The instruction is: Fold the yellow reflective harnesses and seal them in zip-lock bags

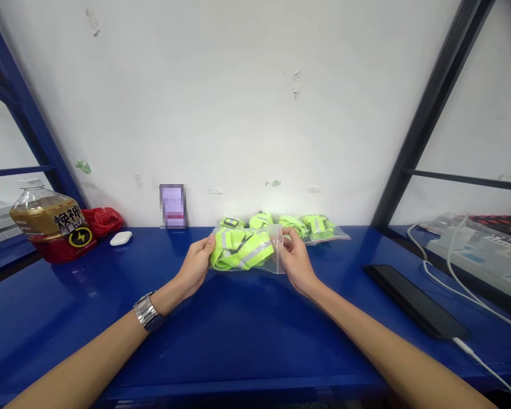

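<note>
Between my hands is a clear zip bag (279,258) with a folded neon-yellow reflective strap (243,250) inside, its grey stripes showing through the plastic. My left hand (196,262) pinches the bag's left end, thumb on top. At the other end, near the zip edge, my right hand (297,258) grips the plastic, its fingers partly behind the bag. The bag is held up over the blue table (238,341). Just behind it, several similar bagged neon straps (319,225) lie in a row by the wall, partly hidden by the held bag.
To the left stand a large drink bottle (53,221), a red plastic bag (104,220) and a white earbud case (121,238). A blurred-out phone-like screen (173,207) leans on the wall. On the right lie a black phone (415,301) with a white cable (488,363) and a power strip (485,255).
</note>
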A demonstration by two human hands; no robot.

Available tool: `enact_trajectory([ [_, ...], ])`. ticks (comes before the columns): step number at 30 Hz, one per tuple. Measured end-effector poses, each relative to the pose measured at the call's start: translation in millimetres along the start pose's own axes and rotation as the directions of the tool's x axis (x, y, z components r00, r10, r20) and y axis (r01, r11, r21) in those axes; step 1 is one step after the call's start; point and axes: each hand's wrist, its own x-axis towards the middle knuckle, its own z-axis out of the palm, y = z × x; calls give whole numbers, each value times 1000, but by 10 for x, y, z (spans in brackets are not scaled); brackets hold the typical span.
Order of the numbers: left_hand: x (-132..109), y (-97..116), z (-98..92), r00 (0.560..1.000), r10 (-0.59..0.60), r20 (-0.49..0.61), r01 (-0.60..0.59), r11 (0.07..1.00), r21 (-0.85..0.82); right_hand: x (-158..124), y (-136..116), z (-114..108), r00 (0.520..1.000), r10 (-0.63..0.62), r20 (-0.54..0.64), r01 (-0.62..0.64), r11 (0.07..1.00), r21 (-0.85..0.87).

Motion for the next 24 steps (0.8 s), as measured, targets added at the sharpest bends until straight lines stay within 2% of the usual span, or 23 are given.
enact_trajectory([
  [3, 24, -32, -28, 998, 36, -53, -35, 999, 16, 36, 24, -53, 989, -143, -47, 141, 989, -45],
  [5, 49, -60, -54, 994, 78, -74, -74, 996, 54, 43, -3, -66, 986, -164, 30, 166, 982, -84],
  [9, 109, -124, -139, 955, 265, -136, -221, 936, 273, 4, -81, -39, 975, -69, 214, 88, 993, -82],
  [11, 127, -137, -188, 921, 354, -160, -255, 862, 438, -22, -88, -24, 963, -17, 270, 50, 992, -118],
  [14, 117, -101, -224, 899, 424, -114, -269, 738, 619, -23, -17, -46, 949, 33, 313, 56, 962, -269],
  [17, 88, -28, -202, 883, 469, -26, -311, 625, 715, 41, 112, -118, 953, 38, 300, 93, 908, -409],
  [20, 92, 22, -184, 871, 491, 13, -328, 562, 760, 134, 168, -192, 972, 13, 235, 96, 890, -445],
  [22, 133, 48, -229, 888, 459, -27, -285, 595, 751, 185, 128, -245, 985, 26, 168, 42, 921, -388],
  [24, 206, 92, -354, 905, 403, -140, -193, 681, 707, 217, 46, -329, 991, 88, 97, -57, 958, -280],
])
